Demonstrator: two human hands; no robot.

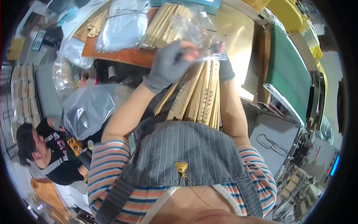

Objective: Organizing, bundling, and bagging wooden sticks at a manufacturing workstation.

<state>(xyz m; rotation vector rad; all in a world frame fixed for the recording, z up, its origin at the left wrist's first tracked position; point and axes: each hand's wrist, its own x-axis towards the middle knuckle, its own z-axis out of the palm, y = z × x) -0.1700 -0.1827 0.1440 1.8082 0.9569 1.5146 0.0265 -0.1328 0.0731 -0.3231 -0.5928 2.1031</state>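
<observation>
My left hand (169, 65), in a grey glove with bare fingertips, is up over the near edge of the workbench. Its fingers are curled in at the edge of a clear plastic bag (201, 31). My right hand (226, 69), gloved the same way, grips the bag's other side; its fingers show partly through the shiny film. Below the bag, a bundle of flat wooden slats (194, 93) with dark markings rests against my lap and apron, fanned out toward me. Their upper ends are hidden behind the bag and my hands.
On the orange-brown board (123, 56) lie a tied stack of clear bags (125, 28) and more wooden slats (164, 26). A green-topped surface (289, 67) stands at right. To the left, a person (52, 149) sits beside a large translucent plastic sack (89, 108).
</observation>
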